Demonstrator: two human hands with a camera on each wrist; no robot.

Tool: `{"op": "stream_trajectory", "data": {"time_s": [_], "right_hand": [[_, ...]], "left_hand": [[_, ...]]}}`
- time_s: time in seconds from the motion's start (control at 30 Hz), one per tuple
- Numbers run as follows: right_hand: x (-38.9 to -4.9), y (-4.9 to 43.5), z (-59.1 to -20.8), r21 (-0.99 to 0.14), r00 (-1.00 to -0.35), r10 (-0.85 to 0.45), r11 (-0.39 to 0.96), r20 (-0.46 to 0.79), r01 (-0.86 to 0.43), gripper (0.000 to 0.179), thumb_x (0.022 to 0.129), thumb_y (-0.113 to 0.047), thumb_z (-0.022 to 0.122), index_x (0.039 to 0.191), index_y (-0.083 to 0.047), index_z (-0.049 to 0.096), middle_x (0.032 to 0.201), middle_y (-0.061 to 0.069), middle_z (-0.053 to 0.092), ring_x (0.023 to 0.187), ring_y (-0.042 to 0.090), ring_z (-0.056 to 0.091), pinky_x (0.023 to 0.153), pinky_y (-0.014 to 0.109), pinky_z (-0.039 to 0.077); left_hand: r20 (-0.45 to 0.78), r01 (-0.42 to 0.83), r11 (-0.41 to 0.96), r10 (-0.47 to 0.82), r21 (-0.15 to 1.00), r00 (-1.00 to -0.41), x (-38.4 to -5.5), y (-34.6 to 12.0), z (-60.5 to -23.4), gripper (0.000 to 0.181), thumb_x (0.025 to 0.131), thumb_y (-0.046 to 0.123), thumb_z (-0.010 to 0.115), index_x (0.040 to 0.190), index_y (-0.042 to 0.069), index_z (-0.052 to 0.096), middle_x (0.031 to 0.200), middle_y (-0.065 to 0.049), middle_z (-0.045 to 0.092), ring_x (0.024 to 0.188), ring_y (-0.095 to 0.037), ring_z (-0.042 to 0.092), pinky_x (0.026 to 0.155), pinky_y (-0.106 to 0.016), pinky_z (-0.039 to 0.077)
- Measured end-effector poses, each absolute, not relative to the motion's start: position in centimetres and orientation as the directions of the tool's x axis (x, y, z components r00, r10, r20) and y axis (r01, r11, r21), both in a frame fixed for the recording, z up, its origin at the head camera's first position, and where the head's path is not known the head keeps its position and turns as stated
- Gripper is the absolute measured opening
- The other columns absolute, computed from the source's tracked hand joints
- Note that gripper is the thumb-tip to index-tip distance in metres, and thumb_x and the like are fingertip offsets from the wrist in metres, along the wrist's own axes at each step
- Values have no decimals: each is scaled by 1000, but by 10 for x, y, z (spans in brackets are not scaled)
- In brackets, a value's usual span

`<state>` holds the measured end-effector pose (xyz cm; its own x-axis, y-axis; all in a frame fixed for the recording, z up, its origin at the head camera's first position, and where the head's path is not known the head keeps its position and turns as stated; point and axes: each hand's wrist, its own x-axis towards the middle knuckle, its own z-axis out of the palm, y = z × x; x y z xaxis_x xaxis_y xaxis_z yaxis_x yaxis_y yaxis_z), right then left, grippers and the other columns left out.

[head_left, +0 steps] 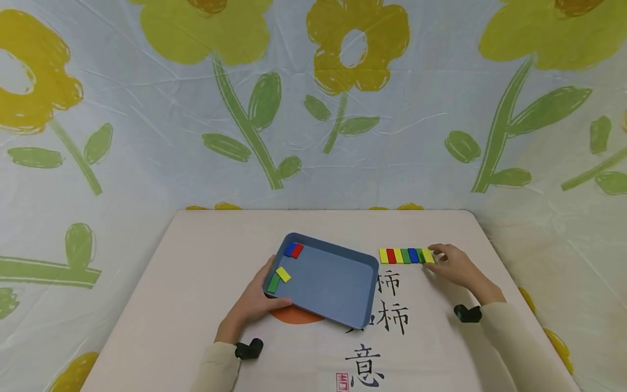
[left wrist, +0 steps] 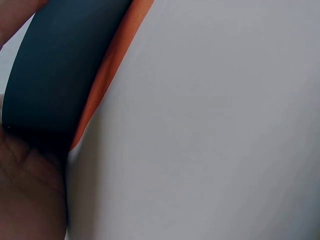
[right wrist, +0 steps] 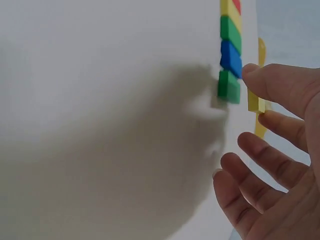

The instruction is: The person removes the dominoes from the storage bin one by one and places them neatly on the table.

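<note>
My right hand (head_left: pixel 455 264) pinches a yellow block (right wrist: pixel 255 103) between thumb and index finger, at the right end of a row of coloured blocks. The other fingers are spread loosely. In the right wrist view the yellow block stands apart from the green block (right wrist: pixel 228 87) that ends the row, with a blue block (right wrist: pixel 230 59) beyond that. My left hand (head_left: pixel 254 298) grips the near left corner of a blue-grey tray (head_left: pixel 328 318), thumb along its rim. Inside the tray lie a blue block (head_left: pixel 290 249), a red block (head_left: pixel 296 251), a yellow block (head_left: pixel 283 274) and a green block (head_left: pixel 274 283).
Both hands work over a pale table (head_left: pixel 161 305) printed with black characters (head_left: pixel 364 367) and an orange shape (head_left: pixel 296 316) partly under the tray. Behind the table hangs a flower-patterned cloth (head_left: pixel 416 136), which also closes in both sides.
</note>
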<state>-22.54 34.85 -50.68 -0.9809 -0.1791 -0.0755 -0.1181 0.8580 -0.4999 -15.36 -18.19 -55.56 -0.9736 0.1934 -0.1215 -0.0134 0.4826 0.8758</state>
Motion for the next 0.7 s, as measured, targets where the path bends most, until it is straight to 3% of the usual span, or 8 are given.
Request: {"op": "stream_trajectory", "data": {"time_s": [0.37,0.7], "right_hand": [[-232,367,-521,-484,-980,-176,868,-97,-107,55,90,-22,78,132,9,59,121,32,63,96,37,63,75,45,56],[-242,367,-524,-465,-972,-213,874,-101,-143,51,90,-23,79,128,7,63,117,30,61,89,32,59,71,39,51]], "left_hand": [[-136,-31,474,190,880,-972,-153,-182,-556,120,73,46,92,165,39,14,171,4,21,157,-28,24,123,-65,24],[-135,-25,490,191,871,-972,-152,-183,-556,119,75,47,90,166,36,14,172,0,21,157,-31,23,122,-66,24]]}}
